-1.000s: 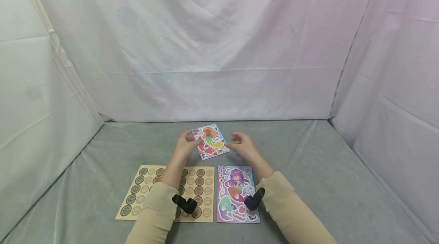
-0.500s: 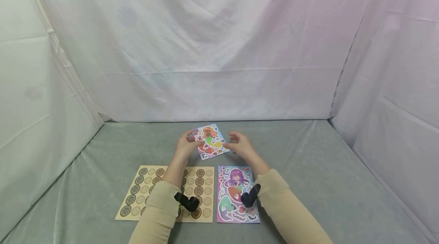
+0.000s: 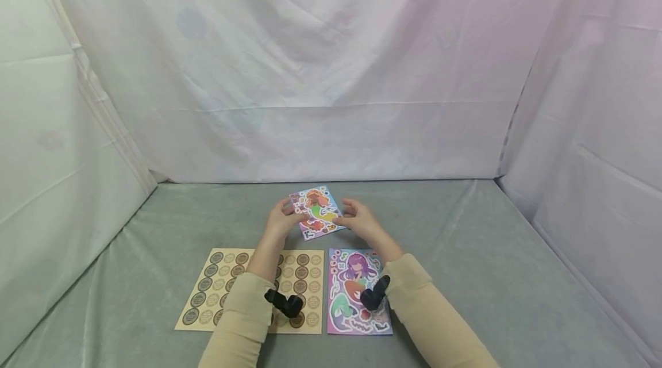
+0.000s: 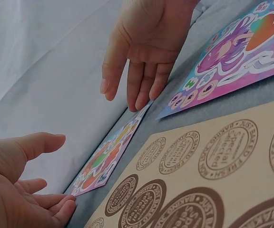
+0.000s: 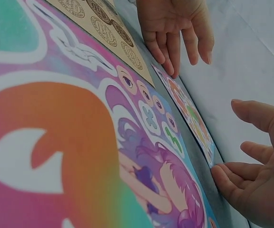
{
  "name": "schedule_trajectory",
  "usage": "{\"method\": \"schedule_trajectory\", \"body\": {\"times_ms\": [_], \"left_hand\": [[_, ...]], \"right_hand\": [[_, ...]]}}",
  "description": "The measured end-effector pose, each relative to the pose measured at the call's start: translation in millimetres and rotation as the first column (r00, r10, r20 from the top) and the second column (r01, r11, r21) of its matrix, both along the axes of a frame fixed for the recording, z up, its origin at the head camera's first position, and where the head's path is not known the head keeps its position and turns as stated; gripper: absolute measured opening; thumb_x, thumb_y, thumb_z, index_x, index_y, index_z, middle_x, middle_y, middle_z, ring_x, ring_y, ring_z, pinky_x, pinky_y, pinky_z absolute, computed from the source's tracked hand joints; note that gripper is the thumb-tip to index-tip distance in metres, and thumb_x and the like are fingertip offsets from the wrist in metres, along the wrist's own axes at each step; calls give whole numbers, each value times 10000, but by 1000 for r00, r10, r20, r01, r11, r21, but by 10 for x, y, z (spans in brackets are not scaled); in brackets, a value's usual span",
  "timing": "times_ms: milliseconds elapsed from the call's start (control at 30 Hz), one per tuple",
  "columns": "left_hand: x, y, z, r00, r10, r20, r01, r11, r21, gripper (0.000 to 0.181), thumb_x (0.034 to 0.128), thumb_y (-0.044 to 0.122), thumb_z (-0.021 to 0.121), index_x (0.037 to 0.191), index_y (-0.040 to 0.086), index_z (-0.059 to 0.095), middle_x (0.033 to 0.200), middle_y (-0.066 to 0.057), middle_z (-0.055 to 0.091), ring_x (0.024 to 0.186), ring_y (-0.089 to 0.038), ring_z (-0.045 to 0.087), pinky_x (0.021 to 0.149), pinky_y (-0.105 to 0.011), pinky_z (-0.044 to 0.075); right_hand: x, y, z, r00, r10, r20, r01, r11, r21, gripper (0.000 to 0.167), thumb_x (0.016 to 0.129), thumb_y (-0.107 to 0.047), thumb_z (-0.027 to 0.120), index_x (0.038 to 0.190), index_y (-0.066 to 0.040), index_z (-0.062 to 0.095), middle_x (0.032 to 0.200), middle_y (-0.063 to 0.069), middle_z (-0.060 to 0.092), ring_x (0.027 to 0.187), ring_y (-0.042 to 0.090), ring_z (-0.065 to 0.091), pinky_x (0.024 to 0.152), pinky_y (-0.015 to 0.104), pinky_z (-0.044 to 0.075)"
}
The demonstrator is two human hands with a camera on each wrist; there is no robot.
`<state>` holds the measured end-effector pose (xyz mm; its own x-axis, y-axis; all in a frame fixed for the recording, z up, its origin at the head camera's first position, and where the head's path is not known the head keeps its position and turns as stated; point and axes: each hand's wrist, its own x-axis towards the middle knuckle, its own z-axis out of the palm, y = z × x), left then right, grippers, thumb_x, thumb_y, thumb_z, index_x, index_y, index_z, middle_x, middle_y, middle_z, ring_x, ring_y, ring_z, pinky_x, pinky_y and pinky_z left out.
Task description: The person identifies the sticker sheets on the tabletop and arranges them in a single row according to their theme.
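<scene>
A small mermaid sticker sheet [image 3: 318,214] with orange, green and yellow figures lies tilted on the grey cloth, between the two hands. My left hand [image 3: 281,219] is at its left edge, fingers loosely bent, fingertips at the edge in the left wrist view [image 4: 27,190]. Opposite it, my right hand [image 3: 359,221] has its fingertips at the right edge; the right wrist view shows its thumb raised off the sheet [image 5: 190,114]. Neither thumb presses on the sheet. Whether the fingertips touch it firmly, I cannot tell.
A tan sheet of round brown labels [image 3: 305,299] lies nearer, partly under my left forearm. Beside it is a larger purple-haired mermaid sticker sheet [image 3: 343,322], partly under the right wrist's black camera mount [image 3: 374,293]. White cloth walls [image 3: 331,144] enclose the back and sides.
My right hand has moved a little left, closer to the small sticker sheet's right edge. My left hand has shifted slightly right. The sheets have stayed in place.
</scene>
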<state>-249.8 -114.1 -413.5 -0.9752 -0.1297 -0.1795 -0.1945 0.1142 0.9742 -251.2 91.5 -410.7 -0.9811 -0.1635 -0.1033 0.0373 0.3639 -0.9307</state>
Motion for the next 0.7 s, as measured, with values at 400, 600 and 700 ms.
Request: {"method": "schedule_trajectory", "body": {"times_ms": [400,600,700], "left_hand": [[34,24,30,1000,-19,18,18,999,46,830,813,83,753,1497,59,284,1478,-218,344,1349,-384,309,1089,-511,253],[38,13,11,1000,-16,14,15,998,67,813,812,75,747,1491,64,300,1470,-223,352,1337,-389,323,1091,-533,229],[41,11,1,1000,-17,10,17,997,71,806,815,74,740,1491,71,301,1474,-219,347,1340,-388,318,1096,-536,216]], "right_hand": [[-20,-21,-20,999,7,35,-7,1000,0,686,875,-180,705,1458,-45,370,1446,201,404,1323,354,374,1046,506,336],[-6,-14,-6,999,7,43,-6,1000,-26,682,879,-171,696,1460,-41,364,1452,212,391,1332,361,358,1054,511,321],[-2,-9,-3,999,2,46,-1,999,-40,673,882,-170,692,1460,-49,369,1457,208,386,1343,355,343,1061,513,308]]}}
